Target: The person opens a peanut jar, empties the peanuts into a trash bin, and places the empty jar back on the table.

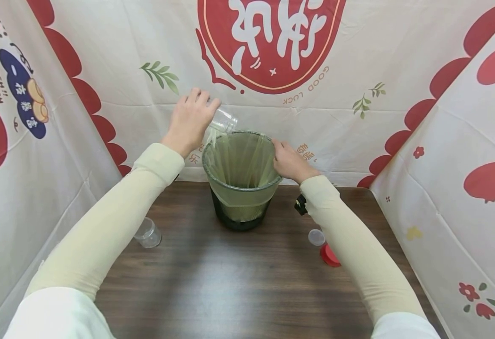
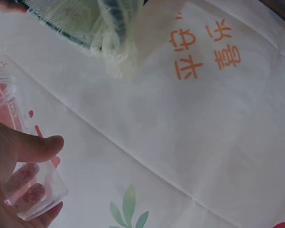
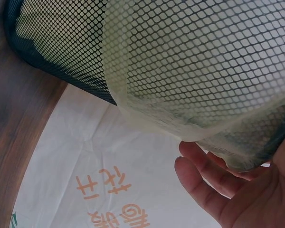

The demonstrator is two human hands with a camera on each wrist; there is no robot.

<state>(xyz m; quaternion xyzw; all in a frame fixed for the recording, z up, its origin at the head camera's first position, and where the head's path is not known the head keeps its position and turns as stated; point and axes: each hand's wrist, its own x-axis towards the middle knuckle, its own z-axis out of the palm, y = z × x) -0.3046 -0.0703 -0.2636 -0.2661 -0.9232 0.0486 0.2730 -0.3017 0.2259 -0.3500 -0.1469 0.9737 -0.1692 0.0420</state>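
A clear plastic jar (image 1: 224,121) is held in my left hand (image 1: 191,120), above the left side of the bin's rim. It tilts with its mouth towards the bin; in the left wrist view my thumb and fingers wrap round the jar (image 2: 43,197). The black mesh trash can (image 1: 239,225) stands upright, lined with a pale yellow-green trash bag (image 1: 226,162) folded over its rim. At the rim's right side my right hand (image 1: 291,161) grips the can; the right wrist view has its fingers (image 3: 206,183) curved by the bag-covered mesh (image 3: 213,57).
Another clear jar (image 1: 149,233) stands on the brown table (image 1: 230,292) at the left, partly behind my left arm. A red lid (image 1: 329,256) and a small translucent disc (image 1: 316,237) lie beside my right forearm. Printed cloth (image 1: 116,56) hangs behind and at both sides.
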